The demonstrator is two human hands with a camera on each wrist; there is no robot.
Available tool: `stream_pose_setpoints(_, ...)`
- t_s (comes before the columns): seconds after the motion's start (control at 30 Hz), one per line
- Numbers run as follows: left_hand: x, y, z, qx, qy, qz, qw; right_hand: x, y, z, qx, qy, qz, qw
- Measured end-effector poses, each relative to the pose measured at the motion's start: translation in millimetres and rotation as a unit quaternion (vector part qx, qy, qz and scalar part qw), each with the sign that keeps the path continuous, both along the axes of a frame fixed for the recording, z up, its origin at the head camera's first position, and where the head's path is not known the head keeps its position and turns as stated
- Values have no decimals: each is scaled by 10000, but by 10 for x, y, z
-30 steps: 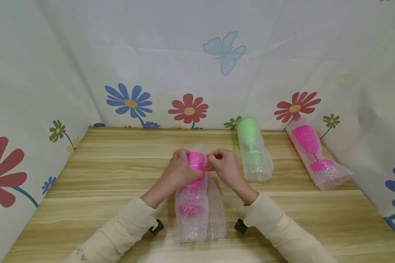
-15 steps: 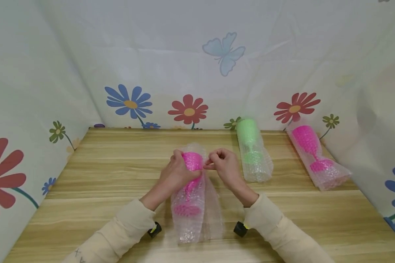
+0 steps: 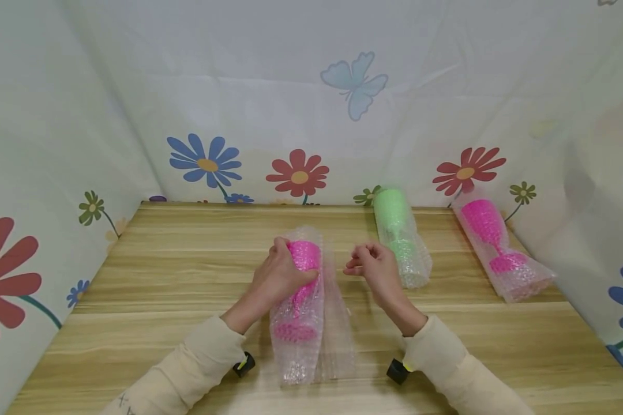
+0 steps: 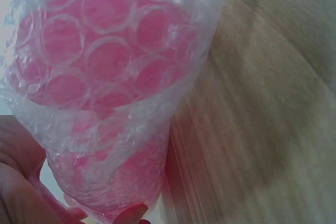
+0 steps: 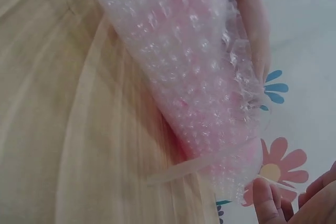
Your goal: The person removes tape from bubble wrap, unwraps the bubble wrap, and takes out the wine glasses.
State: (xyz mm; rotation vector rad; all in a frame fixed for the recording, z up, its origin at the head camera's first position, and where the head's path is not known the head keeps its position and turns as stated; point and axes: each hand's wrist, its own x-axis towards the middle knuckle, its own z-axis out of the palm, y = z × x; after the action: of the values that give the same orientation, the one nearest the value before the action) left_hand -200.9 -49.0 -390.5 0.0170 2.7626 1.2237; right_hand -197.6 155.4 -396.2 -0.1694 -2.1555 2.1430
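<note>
A pink goblet (image 3: 304, 253) wrapped in bubble wrap (image 3: 301, 369) lies at the front middle of the table, its cup end away from me. My left hand (image 3: 277, 276) grips its cup through the wrap, thumb across the top. In the left wrist view, the goblet's base (image 4: 107, 51) shows through large bubbles. A loose flap of wrap (image 3: 337, 340) spreads to its right. My right hand (image 3: 376, 268) is apart from the wrap, fingers loosely bent. The right wrist view shows a narrow translucent strip (image 5: 181, 171) across the wrap, and a thin pale line near the right fingertips (image 5: 262, 192).
A green goblet (image 3: 391, 207) in bubble wrap lies behind my right hand. Farther right is another wrapped pink goblet (image 3: 480, 216), lying slantwise. The wooden table (image 3: 202, 242) ends at a flower-printed cloth backdrop (image 3: 239, 98).
My right hand has drawn away to the right from the wrap's edge, where its fingers were pinched together. The wrapped goblet shifted slightly left early on, and my left hand has kept its grip.
</note>
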Motion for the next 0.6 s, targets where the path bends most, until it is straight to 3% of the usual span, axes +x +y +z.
stream_pose_setpoints(0.1, 3, -3, -9, -6, 16, -12, 10000, 41, 27, -9, -54, 95, -25, 9999)
stream_pose_setpoints(0.17, 7, -2, -13, 3, 28, -22, 10000, 86, 45, -11, 95, 400, -68, 9991)
stream_pose_setpoints(0.23, 6, -3, -19, -6, 45, -28, 10000, 155, 47, -4, 613, 926, -107, 9938)
stream_pose_setpoints(0.27, 6, -4, -20, -5, 60, -29, 10000, 191, 43, -3, 1071, 1246, -86, 9864)
stream_pose_setpoints(0.3, 6, -4, -21, -5, 72, -32, 10000, 233, 34, -1, 1663, 1564, -25, 9736)
stream_pose_setpoints(0.33, 5, -3, -23, -4, 85, -35, 10000, 278, 22, 1, 2385, 1860, 47, 9532)
stream_pose_setpoints(0.43, 9, -1, -22, 4, 136, -41, 9999, 390, -27, -7, 4315, 2358, 416, 8698)
stream_pose_setpoints(0.47, 12, -1, -22, 12, 148, -37, 9999, 415, -45, -13, 4736, 2375, 640, 8457)
stream_pose_setpoints(0.5, 15, 2, -22, 11, 151, -30, 9999, 436, -61, -17, 5029, 2307, 884, 8283)
stream_pose_setpoints(0.53, 21, 4, -23, 8, 149, -16, 9999, 443, -74, -28, 5200, 2191, 1123, 8179)
stream_pose_setpoints(0.6, 29, 10, -26, -16, 163, -2, 9999, 431, -94, -54, 5233, 1905, 1558, 8159)
